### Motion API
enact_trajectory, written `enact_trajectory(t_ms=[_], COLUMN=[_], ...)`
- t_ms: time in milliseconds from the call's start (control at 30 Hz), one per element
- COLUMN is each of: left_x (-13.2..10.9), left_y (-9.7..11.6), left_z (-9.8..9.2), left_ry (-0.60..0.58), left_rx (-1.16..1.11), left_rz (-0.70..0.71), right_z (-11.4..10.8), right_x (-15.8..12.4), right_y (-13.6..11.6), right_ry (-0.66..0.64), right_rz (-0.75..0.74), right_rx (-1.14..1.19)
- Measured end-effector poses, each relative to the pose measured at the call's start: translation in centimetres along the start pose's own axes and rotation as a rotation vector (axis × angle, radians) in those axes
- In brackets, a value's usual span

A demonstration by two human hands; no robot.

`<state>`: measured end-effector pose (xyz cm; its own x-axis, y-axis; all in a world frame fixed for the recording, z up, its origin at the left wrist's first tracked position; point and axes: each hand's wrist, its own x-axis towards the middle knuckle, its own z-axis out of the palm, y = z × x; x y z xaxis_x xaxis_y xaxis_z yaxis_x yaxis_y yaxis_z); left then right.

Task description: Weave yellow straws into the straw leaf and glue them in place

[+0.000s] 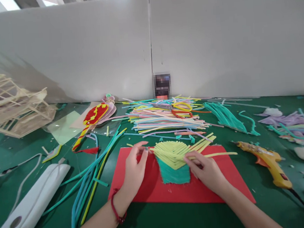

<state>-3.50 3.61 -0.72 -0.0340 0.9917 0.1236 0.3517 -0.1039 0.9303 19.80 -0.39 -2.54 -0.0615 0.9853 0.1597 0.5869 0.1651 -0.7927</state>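
Near the table's front, a red board (148, 192) lies flat. On it rests a teal pipe-cleaner panel (175, 174), with pale yellow pipe cleaners (171, 151) laid over its top in a V-shaped, woven-looking pattern. My right hand (203, 168) pinches a pale yellow pipe cleaner (222, 154) at the pattern's right edge; its long end sticks out to the right. Other loose yellow ends fan out above that hand. My left hand (136, 166) hovers by the pattern's left edge, thumb and index finger apart, with nothing visible between them.
A pile of coloured pipe cleaners (165, 121) lies behind the board, with scissors (182, 107) on top. A yellow glue gun (268, 160) is on the right. To the left are a white power strip (39, 198), blue-green pipe cleaners (86, 183) and a stick frame (15, 104).
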Motion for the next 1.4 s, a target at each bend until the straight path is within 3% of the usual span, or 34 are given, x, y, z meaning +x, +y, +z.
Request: enact_trajectory(t_ms=[100,267,567,800,1133,1400], left_x=[0.1,0.3,0.5,-1.1,-5.9,-6.2], left_y=[-0.7,-1.3,-1.3,-1.2,-1.3,-1.0], left_z=[0.2,0.8,0.4,0.1,-0.9,-1.3], left_ry=[0.016,-0.056,-0.147,-0.149,-0.121,-0.052], left_rx=[0.113,0.305,0.345,0.354,0.287,0.075], left_rz=[0.060,0.102,0.186,0.211,0.146,0.089], right_z=[0.0,-0.1,-0.3,-0.4,0.2,0.6], right_x=[0.4,1.0,1.3,-0.7,-5.1,-5.7], right_y=[0.2,0.1,-0.2,-0.8,-1.8,-1.7], right_ry=[0.066,0.095,0.101,0.107,0.104,0.206], right_rz=[0.046,0.198,0.249,0.242,0.271,0.258], right_rx=[0.110,0.337,0.462,0.483,0.500,0.400])
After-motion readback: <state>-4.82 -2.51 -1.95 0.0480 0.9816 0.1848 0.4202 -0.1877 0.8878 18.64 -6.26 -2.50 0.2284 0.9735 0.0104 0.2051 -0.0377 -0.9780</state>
